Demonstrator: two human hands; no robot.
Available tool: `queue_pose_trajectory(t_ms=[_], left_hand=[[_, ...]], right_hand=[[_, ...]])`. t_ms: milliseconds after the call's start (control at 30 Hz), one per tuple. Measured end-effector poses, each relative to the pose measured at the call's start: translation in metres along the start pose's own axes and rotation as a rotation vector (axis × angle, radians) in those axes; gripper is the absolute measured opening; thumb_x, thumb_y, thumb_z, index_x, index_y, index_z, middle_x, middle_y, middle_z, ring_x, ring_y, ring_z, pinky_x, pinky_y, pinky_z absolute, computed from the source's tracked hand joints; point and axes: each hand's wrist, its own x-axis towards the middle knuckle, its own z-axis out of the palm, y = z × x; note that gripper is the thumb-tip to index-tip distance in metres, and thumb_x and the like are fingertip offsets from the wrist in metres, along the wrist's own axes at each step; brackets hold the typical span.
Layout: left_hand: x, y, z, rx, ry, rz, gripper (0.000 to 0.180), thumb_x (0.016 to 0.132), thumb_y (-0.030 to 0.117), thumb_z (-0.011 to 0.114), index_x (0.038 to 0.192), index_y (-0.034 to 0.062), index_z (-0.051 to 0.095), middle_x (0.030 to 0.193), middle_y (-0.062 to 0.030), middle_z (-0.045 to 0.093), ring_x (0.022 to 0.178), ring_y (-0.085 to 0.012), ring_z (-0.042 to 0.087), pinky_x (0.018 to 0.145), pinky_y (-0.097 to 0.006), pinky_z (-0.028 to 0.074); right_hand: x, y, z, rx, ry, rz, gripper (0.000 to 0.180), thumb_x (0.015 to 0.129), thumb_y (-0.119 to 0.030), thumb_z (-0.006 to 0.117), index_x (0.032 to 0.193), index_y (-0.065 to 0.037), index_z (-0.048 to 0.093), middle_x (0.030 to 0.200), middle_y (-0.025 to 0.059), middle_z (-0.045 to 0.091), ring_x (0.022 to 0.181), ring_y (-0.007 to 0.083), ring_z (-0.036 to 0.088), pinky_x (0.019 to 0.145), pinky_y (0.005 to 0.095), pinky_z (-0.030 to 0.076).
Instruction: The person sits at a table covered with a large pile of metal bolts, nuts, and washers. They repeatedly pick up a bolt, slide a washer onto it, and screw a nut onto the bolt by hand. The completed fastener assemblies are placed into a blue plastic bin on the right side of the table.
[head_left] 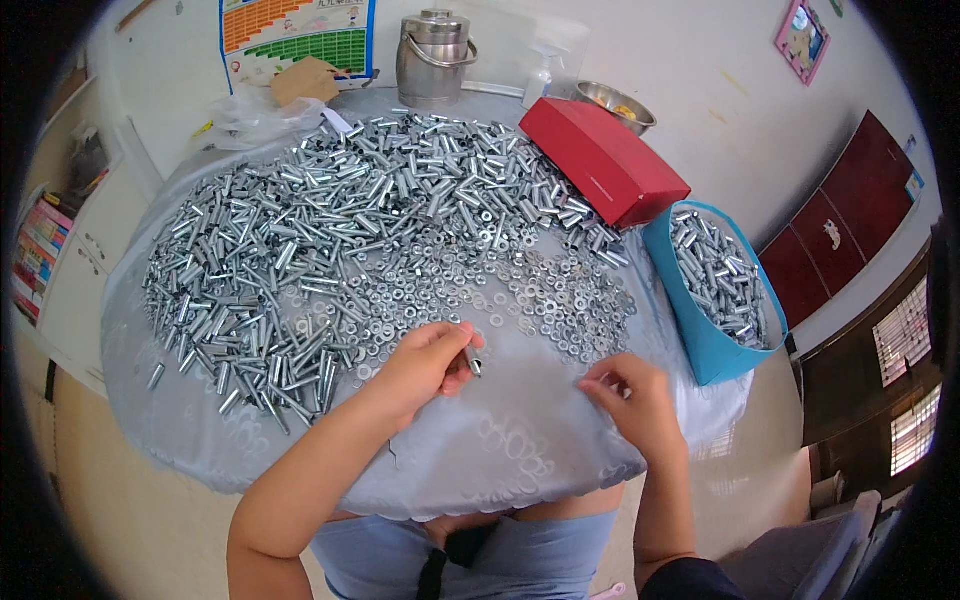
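My left hand point(425, 372) is closed over the middle of the table, its fingers pinching a small silver anchor bolt point(475, 366) that points downward. Most of that bolt is hidden by the fingers. To the right, my right hand point(632, 400) hovers with thumb and fingertips drawn together near the washers; whatever may be between them is hidden. Loose flat washers and nuts point(575, 310) lie spread just beyond both hands. Behind and left of them is a big heap of silver metal sleeves and bolts point(300, 235).
A grey patterned cloth covers the table point(500, 440). On the right stands a blue bin point(705, 340) full of metal anchors. A red box point(605, 160) leans among the parts. Along the back are a steel canister point(435, 65), a metal bowl point(635, 115) and a plastic bag point(250, 118).
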Motion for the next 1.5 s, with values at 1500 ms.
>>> queue_pose_trajectory(t_ms=[1500], left_hand=[[0.005,-0.008,0.002,0.002,0.074,0.082,0.031,0.094,0.031,0.046,0.095,0.001,0.052,0.066,-0.0041,0.053,0.054,-0.0084,0.044,0.05,-0.022,0.037]], right_hand=[[0.056,-0.024,0.061,0.801,-0.255,-0.161,0.014,0.079,-0.007,0.068,0.09,-0.003,0.061,0.087,0.0031,0.057,0.074,0.0084,0.054,0.064,0.0213,0.044]])
